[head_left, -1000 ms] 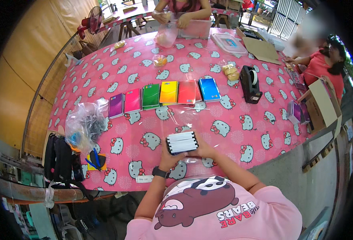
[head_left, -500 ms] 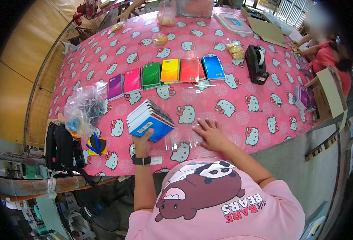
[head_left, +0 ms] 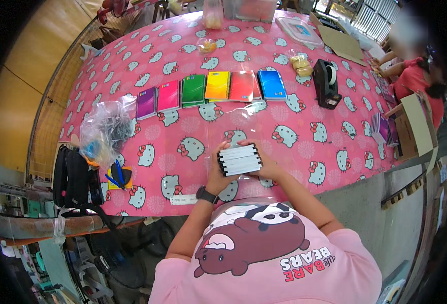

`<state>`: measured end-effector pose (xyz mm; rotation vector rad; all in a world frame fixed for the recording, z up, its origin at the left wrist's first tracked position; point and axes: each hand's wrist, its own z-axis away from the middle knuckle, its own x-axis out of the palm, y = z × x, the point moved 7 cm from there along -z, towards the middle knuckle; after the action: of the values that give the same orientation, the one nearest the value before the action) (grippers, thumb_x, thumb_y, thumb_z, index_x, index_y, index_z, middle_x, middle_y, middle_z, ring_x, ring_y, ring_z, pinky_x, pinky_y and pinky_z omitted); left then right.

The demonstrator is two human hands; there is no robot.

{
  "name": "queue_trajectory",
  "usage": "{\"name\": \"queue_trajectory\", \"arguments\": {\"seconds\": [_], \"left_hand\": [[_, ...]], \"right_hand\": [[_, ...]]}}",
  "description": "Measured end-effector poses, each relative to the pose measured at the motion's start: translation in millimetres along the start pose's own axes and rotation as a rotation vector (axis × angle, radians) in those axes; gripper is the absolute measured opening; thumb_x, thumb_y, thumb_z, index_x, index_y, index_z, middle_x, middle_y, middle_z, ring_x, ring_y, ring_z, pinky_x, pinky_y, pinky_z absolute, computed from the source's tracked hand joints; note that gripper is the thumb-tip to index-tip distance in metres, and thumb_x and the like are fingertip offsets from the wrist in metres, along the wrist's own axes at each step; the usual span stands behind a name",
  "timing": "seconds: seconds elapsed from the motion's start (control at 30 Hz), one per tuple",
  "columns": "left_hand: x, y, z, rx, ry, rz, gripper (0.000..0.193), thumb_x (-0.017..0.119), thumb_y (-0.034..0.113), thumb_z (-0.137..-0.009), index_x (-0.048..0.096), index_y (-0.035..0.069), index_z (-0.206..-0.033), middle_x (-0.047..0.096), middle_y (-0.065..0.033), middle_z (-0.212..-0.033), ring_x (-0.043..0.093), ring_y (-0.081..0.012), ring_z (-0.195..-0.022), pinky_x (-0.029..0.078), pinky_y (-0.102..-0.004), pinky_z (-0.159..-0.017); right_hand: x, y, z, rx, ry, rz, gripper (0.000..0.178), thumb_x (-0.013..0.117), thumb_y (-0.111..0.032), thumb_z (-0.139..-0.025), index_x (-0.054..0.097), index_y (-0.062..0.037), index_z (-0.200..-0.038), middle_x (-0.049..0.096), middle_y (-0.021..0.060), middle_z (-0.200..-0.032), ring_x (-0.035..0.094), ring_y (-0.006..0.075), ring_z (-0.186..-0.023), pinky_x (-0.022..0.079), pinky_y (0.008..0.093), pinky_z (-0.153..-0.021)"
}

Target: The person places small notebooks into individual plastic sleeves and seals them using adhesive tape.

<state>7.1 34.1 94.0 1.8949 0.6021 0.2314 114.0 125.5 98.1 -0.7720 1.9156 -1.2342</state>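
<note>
One notebook stack (head_left: pixel 239 160); left hand (head_left: pixel 217 172) holds, right hand (head_left: pixel 268 164) has rejoined.

The tabletop (head_left: pixel 299 161) was pink, patterned with pale cat faces wearing red bows. The notebook stack (head_left: pixel 239 160) showed white page edges and black bindings. The row of notebooks (head_left: pixel 217 86) ran purple, pink, green, yellow, red and blue. The pale pink shirt (head_left: pixel 269 248) bore a brown bear; the tape dispenser (head_left: pixel 322 85) was black, the pliers (head_left: pixel 115 175) blue-handled.

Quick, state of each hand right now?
Left hand: closed on the left side of the notebook stack.
Right hand: closed on the right side of the same stack.
</note>
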Motion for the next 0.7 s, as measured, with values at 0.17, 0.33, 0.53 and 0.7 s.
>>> {"name": "queue_trajectory", "arguments": {"seconds": [0.17,0.33,0.53,0.7], "left_hand": [[2,-39,3,-0.267,-0.053,0.211,0.078,0.081,0.011,-0.064,0.034,0.005,-0.126,0.049,-0.0118,-0.119,0.050,-0.0203,-0.108,0.043,-0.0336,-0.091],[-6,-26,-10,-0.518,0.147,0.497,0.060,0.076,0.019,-0.072,0.043,0.002,-0.119,0.057,-0.0101,-0.108,0.058,-0.0194,-0.094,0.050,-0.0336,-0.080],[13,-53,-8,-0.847,0.151,0.383,0.044,0.075,0.026,-0.074,0.057,0.000,-0.104,0.063,-0.0092,-0.095,0.061,-0.0150,-0.083,0.050,-0.0277,-0.070],[15,-60,-18,-0.860,0.082,0.312,0.044,0.074,0.026,-0.074,0.058,-0.002,-0.104,0.064,-0.0102,-0.092,0.062,-0.0147,-0.080,0.050,-0.0297,-0.069]], "right_hand": [[-4,10,-16,0.198,-0.020,-0.136,0.079,0.077,-0.006,-0.058,0.035,-0.0071,-0.124,0.046,0.0123,-0.119,0.044,0.0223,-0.113,0.036,0.0362,-0.097],[-77,26,-19,0.418,0.011,0.140,0.060,0.073,-0.023,-0.073,0.046,-0.0022,-0.122,0.054,0.0094,-0.109,0.043,0.0199,-0.114,0.039,0.0344,-0.090],[-109,42,6,0.321,0.370,1.059,0.024,0.069,-0.023,-0.073,0.065,-0.0008,-0.077,0.060,0.0156,-0.083,0.054,0.0304,-0.089,0.043,0.0426,-0.075],[-116,55,7,0.341,0.424,0.798,0.025,0.070,-0.024,-0.074,0.062,-0.0005,-0.079,0.061,0.0150,-0.082,0.058,0.0280,-0.078,0.045,0.0399,-0.070]]}}
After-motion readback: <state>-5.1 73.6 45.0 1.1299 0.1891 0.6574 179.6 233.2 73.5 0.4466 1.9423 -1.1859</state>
